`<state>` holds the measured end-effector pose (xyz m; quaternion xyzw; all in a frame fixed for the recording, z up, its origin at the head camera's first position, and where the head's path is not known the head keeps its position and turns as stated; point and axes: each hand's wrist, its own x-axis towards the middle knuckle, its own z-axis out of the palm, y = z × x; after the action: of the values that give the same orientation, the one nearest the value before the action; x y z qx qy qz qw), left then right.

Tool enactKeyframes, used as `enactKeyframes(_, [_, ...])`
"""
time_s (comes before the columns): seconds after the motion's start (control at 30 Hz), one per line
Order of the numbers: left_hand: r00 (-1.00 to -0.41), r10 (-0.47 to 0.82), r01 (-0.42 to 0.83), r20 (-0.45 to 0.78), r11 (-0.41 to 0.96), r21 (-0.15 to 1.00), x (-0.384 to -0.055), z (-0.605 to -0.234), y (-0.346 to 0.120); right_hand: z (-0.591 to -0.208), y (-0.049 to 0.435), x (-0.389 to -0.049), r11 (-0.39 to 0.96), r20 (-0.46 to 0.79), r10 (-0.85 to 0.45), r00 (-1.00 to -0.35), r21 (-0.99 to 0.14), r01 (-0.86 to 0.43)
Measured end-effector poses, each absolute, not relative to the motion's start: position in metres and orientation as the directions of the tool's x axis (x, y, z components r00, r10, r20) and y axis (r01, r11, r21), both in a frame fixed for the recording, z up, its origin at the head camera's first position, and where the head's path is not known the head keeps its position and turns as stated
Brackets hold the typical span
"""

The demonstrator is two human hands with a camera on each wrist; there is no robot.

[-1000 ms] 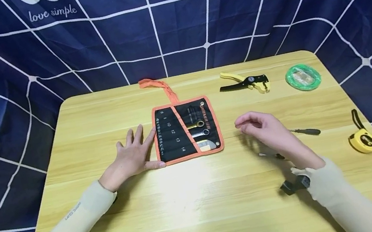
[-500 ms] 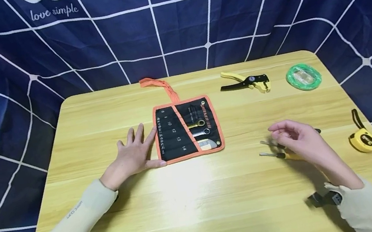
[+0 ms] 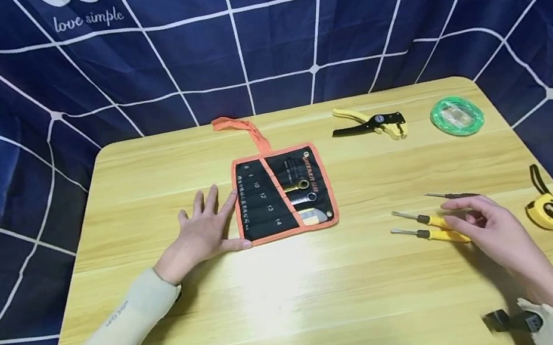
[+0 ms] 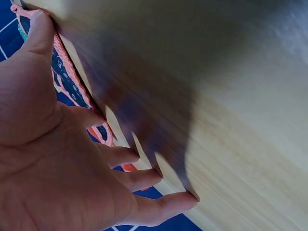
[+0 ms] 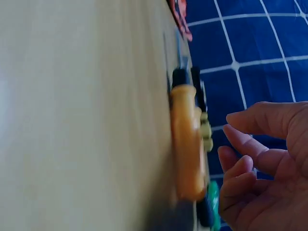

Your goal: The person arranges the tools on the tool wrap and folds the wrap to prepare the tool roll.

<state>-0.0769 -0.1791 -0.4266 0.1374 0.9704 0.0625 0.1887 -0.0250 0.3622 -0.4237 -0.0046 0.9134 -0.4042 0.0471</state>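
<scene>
A black tool pouch (image 3: 258,223) with orange trim lies flat on the table. The ring ends of a gold wrench (image 3: 302,185) and a silver wrench (image 3: 307,197) show in its pocket, with a pale round-ended piece (image 3: 313,216) below them. My left hand (image 3: 200,234) rests spread on the table, its thumb and index fingertip at the pouch's left edge. Over on the right, my right hand (image 3: 494,231) hovers with loosely curled fingers and nothing in them. Beside it lie two yellow-handled screwdrivers (image 3: 446,236) and a dark-handled screwdriver (image 3: 458,195), their handle ends partly hidden by the hand.
A yellow tape measure (image 3: 550,212) sits near the table's right edge. Farther back are a yellow-and-black wire stripper (image 3: 379,122) and a coil of green wire (image 3: 444,125). An orange strap (image 3: 256,136) runs from the pouch toward the back edge. Blue checked cloth (image 3: 271,34) surrounds the table.
My right hand has moved right and nearer the body, from beside the pouch to over the screwdriver handles, uncovering their shafts. My left hand has stayed at the pouch.
</scene>
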Motion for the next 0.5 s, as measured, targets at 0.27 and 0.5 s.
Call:
enactKeyframes(0.27, [-0.894,0.286,0.237,-0.345,0.955,0.18,-0.076,-0.427,-0.179,-0.435,0.38,-0.018,0.688,-0.155,-0.039,-0.987,-0.721,0.086])
enactKeyframes(0.5, [-0.893,0.296,0.247,-0.339,0.952,0.179,-0.077,-0.426,-0.179,-0.437,0.384,-0.017,0.737,-0.167,-0.041,-0.985,-0.671,0.083])
